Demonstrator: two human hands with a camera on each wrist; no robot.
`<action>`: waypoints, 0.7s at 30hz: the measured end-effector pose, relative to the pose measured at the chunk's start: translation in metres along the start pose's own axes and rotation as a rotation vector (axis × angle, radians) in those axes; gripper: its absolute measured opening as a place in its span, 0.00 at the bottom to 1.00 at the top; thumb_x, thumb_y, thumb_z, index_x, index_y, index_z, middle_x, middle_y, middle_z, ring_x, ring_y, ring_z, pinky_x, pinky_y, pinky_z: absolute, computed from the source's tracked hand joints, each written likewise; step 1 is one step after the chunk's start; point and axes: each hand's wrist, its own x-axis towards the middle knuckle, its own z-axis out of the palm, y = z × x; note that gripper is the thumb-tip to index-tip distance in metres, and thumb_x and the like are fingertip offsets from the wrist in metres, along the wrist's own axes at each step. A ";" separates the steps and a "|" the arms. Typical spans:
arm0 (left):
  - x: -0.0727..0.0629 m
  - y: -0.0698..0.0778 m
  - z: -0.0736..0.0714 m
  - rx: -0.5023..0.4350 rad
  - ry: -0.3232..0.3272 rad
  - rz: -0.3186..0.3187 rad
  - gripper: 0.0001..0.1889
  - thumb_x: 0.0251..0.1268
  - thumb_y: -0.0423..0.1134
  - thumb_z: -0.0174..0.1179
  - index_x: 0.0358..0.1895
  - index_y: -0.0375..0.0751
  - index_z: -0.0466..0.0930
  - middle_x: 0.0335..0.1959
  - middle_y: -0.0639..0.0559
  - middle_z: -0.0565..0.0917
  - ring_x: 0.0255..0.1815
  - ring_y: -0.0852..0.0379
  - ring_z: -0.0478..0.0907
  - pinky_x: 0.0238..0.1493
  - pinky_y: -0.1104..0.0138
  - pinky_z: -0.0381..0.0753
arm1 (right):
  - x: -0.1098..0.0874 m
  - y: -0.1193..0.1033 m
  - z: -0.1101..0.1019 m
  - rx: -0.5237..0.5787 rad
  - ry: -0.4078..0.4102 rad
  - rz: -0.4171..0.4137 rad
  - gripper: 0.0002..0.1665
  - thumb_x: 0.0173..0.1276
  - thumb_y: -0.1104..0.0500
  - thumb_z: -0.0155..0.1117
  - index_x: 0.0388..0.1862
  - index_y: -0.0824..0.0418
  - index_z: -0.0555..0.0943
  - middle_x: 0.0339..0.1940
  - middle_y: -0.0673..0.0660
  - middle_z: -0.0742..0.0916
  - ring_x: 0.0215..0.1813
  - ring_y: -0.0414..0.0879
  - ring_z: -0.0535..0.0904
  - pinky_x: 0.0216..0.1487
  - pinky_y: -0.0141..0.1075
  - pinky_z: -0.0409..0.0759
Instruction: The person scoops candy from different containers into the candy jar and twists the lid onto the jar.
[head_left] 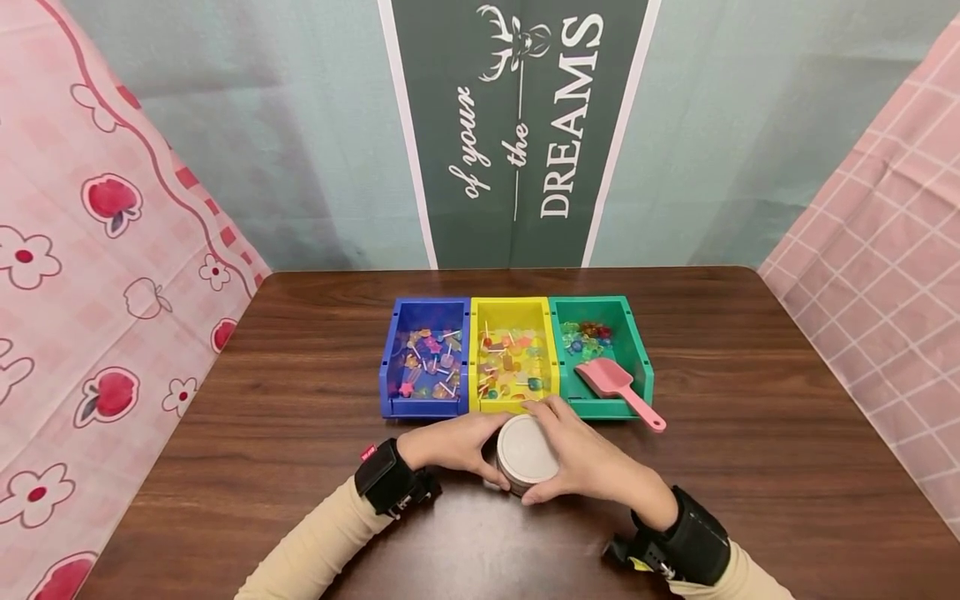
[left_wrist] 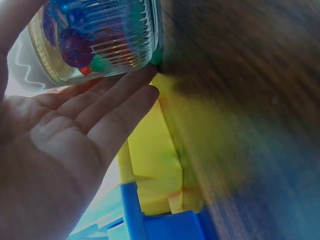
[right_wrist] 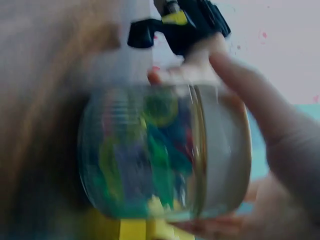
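A squat glass jar point(right_wrist: 135, 160) with a pale lid point(head_left: 527, 448) stands upright at the front of the bins. Through its ribbed wall, coloured beads point(left_wrist: 76, 47) show inside. My left hand point(head_left: 457, 443) holds the jar from the left, its thumb in front and its fingers round the far side. From the right, my right hand point(head_left: 581, 454) grips the jar around the lid, thumb at the near side and fingers at the back. The right wrist view is blurred.
Just beyond the hands, blue point(head_left: 425, 408), yellow point(head_left: 510, 310) and green point(head_left: 637, 350) bins are joined in a row. Small lollipop-like and bead-like pieces lie in them. A pink scoop point(head_left: 611, 379) rests in the green bin, its handle over the front edge.
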 end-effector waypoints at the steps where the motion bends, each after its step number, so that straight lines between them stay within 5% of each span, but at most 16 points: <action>1: 0.000 0.000 0.000 -0.001 -0.001 0.002 0.41 0.49 0.48 0.74 0.67 0.42 0.65 0.60 0.52 0.78 0.60 0.61 0.74 0.66 0.70 0.72 | 0.000 0.001 -0.002 0.013 -0.019 -0.027 0.59 0.41 0.42 0.82 0.68 0.65 0.64 0.57 0.60 0.74 0.54 0.49 0.73 0.49 0.40 0.80; 8: 0.000 0.001 0.000 -0.007 -0.001 0.009 0.41 0.49 0.48 0.74 0.67 0.41 0.65 0.61 0.51 0.79 0.61 0.60 0.75 0.66 0.70 0.73 | -0.003 0.006 -0.012 0.039 -0.066 -0.137 0.49 0.48 0.51 0.79 0.67 0.62 0.65 0.63 0.60 0.77 0.59 0.54 0.74 0.56 0.46 0.80; 17: 0.000 0.001 0.000 0.002 -0.001 -0.004 0.39 0.50 0.46 0.74 0.65 0.41 0.67 0.58 0.51 0.79 0.57 0.61 0.75 0.63 0.71 0.74 | 0.000 -0.011 0.005 -0.068 0.079 0.093 0.49 0.40 0.39 0.80 0.59 0.60 0.73 0.47 0.54 0.77 0.45 0.43 0.73 0.40 0.34 0.77; 21: 0.000 0.000 0.001 0.005 -0.002 0.005 0.39 0.50 0.47 0.74 0.65 0.41 0.67 0.58 0.52 0.79 0.57 0.62 0.75 0.64 0.71 0.74 | 0.000 -0.008 0.005 -0.063 0.074 0.062 0.53 0.39 0.39 0.82 0.61 0.63 0.71 0.50 0.57 0.77 0.48 0.46 0.73 0.42 0.37 0.79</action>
